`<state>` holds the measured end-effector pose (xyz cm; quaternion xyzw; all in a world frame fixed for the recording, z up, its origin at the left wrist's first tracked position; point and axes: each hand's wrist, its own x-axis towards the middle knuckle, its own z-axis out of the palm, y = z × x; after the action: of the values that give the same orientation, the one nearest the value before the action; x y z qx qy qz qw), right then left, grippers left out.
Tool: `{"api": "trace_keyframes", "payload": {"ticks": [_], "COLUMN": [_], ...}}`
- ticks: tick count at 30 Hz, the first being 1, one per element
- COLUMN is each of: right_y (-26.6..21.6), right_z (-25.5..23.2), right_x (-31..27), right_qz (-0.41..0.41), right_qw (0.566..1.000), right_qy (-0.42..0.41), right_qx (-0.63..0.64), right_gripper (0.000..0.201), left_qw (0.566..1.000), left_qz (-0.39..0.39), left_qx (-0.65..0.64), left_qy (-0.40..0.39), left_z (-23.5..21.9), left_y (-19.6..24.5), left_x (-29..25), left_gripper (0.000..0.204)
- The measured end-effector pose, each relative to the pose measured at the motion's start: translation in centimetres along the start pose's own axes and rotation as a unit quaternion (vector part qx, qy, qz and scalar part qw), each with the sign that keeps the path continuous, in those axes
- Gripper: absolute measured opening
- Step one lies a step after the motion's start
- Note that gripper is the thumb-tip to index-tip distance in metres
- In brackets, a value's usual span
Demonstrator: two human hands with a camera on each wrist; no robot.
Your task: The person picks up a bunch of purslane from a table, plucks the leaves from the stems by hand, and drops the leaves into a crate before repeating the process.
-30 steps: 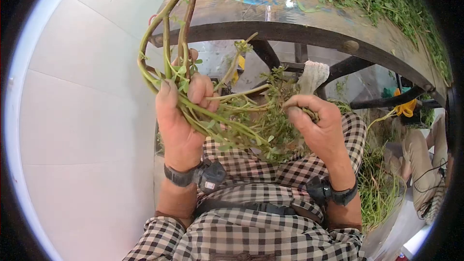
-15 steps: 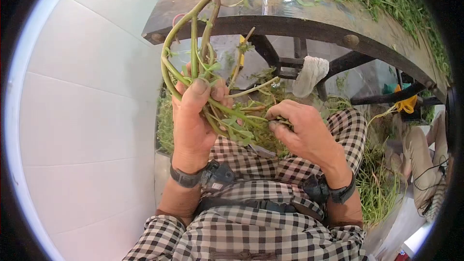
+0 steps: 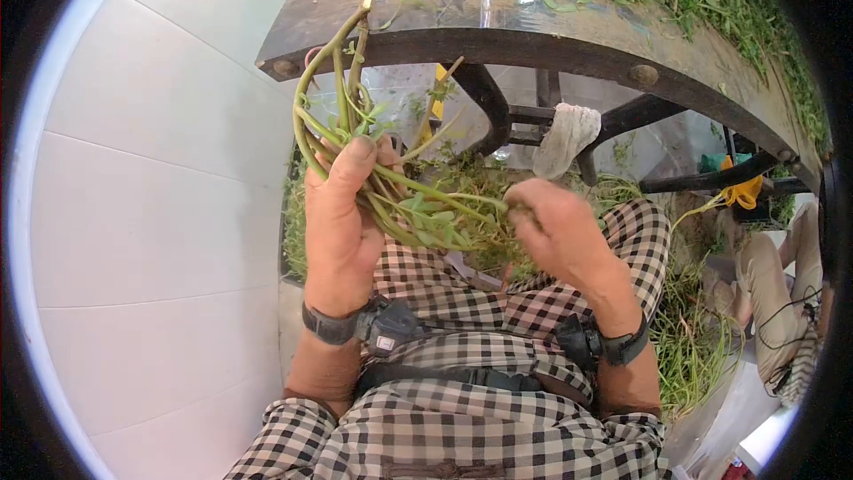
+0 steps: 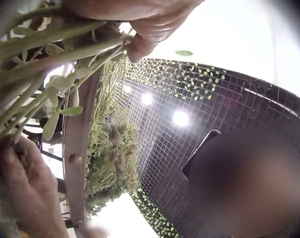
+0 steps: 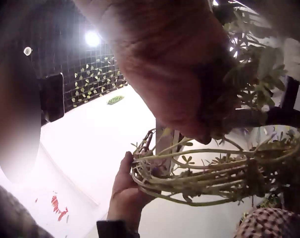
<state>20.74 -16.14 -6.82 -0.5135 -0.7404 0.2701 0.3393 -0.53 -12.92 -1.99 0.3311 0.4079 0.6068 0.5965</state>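
My left hand (image 3: pixel 338 231) grips a bundle of thick green plant stems (image 3: pixel 342 93) with small rounded leaves, thumb pressed over them. Their cut ends bend up toward the table edge, while the leafy ends trail right above my lap. At that side my right hand (image 3: pixel 564 236), slightly blurred, pinches part of the leafy stems with curled fingers. From the right wrist, the stems (image 5: pixel 204 178) stretch sideways out of the left hand (image 5: pixel 127 191). In the left wrist view, stems and leaves (image 4: pixel 51 59) fill the upper left, with the right hand (image 4: pixel 31 193) below them.
A dark-edged table (image 3: pixel 498 44) curves across the front, with a pile of greens (image 3: pixel 702 0) on its right. A whitish cloth (image 3: pixel 567 138) hangs on the frame below. More stems (image 3: pixel 689 347) lie at the right, near another person's leg (image 3: pixel 766 289). Greens (image 3: pixel 298 231) also lie at the left.
The left hand with the bundle swung right, then slightly back left. My right hand moved left and in along the stems, then a little right again, turning as it pulls at them.
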Motion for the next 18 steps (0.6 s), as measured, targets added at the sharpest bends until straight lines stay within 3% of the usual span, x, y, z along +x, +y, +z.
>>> {"api": "trace_keyframes", "payload": {"ticks": [4, 8, 9, 13, 16, 17, 18], "right_y": [0.7, 1.9, 1.5, 2.6, 4.4, 4.3, 3.9], "right_z": [-0.9, -1.8, -1.9, -3.9, -2.5, -2.3, -2.2], "right_x": [0.6, 1.2, 1.4, 0.5, 0.0, -0.2, -0.4], "right_qz": [0.104, 0.213, 0.269, 0.29, 0.203, 0.187, 0.21], "right_qw": [0.983, 0.922, 0.819, 0.79, 0.781, 0.783, 0.814], "right_qy": [0.123, 0.231, 0.299, 0.289, 0.277, 0.262, 0.237], "right_qx": [0.085, 0.228, 0.408, 0.456, 0.522, 0.533, 0.487], "right_gripper": [0.017, 0.017, 0.011, 0.009, 0.018, 0.016, 0.016], "left_qw": [0.996, 0.996, 0.997, 0.999, 0.999, 0.999, 0.999], "left_qz": [-0.02, -0.038, -0.039, -0.037, -0.045, -0.048, -0.049], "left_qx": [0.065, 0.078, 0.057, 0.02, 0.013, 0.012, 0.007], "left_qy": [-0.05, -0.035, -0.031, -0.016, -0.004, 0.002, 0.005], "left_z": [0.3, 0.7, 0.3, -0.2, 0.0, 0.2, 0.3], "left_y": [0.2, 0.0, 0.3, 0.3, 0.0, 0.0, -0.1], "left_x": [-0.3, -0.7, -0.6, -0.6, -0.6, -0.6, -0.6], "left_gripper": [0.022, 0.026, 0.025, 0.025, 0.024, 0.023, 0.023]}}
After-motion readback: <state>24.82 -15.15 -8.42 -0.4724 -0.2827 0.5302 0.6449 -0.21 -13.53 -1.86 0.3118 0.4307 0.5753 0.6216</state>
